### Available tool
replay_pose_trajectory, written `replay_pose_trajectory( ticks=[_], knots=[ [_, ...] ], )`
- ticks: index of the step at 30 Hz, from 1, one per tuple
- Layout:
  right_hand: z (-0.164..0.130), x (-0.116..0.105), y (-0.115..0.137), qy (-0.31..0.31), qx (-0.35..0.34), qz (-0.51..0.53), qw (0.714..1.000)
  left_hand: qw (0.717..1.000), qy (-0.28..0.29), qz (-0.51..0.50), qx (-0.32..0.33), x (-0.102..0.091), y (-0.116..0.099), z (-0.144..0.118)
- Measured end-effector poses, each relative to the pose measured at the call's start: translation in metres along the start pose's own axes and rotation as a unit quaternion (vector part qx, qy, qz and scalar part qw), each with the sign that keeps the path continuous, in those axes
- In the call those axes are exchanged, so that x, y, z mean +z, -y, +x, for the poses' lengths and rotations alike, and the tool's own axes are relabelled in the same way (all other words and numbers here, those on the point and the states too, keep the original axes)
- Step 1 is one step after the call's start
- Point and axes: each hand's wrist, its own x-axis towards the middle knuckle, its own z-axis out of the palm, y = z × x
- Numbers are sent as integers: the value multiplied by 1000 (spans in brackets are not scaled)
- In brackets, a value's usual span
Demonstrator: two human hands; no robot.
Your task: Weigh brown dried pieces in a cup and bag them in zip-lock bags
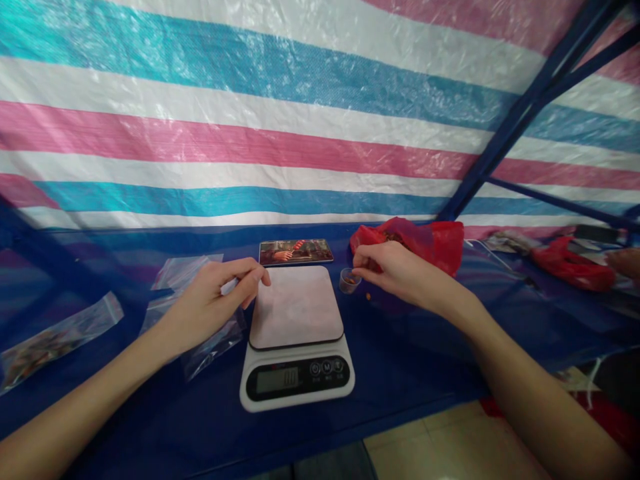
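Observation:
A white kitchen scale (pixel 297 310) lies on the blue table with 0.0 on its display (pixel 277 380). At the upper left edge of its plate is my left hand (pixel 215 300), its fingers curled loosely and closed with nothing visible in them. To the right of the plate stands a small clear plastic cup (pixel 349 281) with a few brown bits in it. My right hand (pixel 395 267) is at the cup's right rim, thumb and forefinger pinched; what lies between the fingertips is too small to make out. A small orange bit (pixel 369 297) lies beside the cup.
Behind my right hand sits an open red plastic bag (pixel 435 240) with dark contents. A phone (pixel 296 251) showing a picture lies beyond the scale. Clear zip bags (pixel 213 347) lie under my left arm, a filled one (pixel 55 340) farther left. Another person's hand (pixel 625 261) shows at far right.

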Motion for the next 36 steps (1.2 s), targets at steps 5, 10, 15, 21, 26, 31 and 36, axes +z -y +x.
replay_pose_trajectory(
  ticks=[5,10,15,21,26,31,36],
  knots=[
    [0,-1,0,-25,-28,12,999,1000,-14,5,6,0,0,0],
    [-21,7,-26,51,18,88,995,1000,-13,-1,9,0,0,0],
    [-34,16,-37,70,-19,73,995,1000,0,-5,7,1,-5,1],
    [-16,4,-6,-85,-31,114,989,1000,-5,-2,8,1,-2,0],
    [-6,-1,4,-65,-41,157,985,1000,-12,5,21,0,1,0],
    [-4,-37,-34,-136,36,39,989,1000,-6,-2,10,0,-5,0],
    [14,-46,-78,21,94,-83,992,1000,11,-16,-5,0,-8,0]
  ],
)
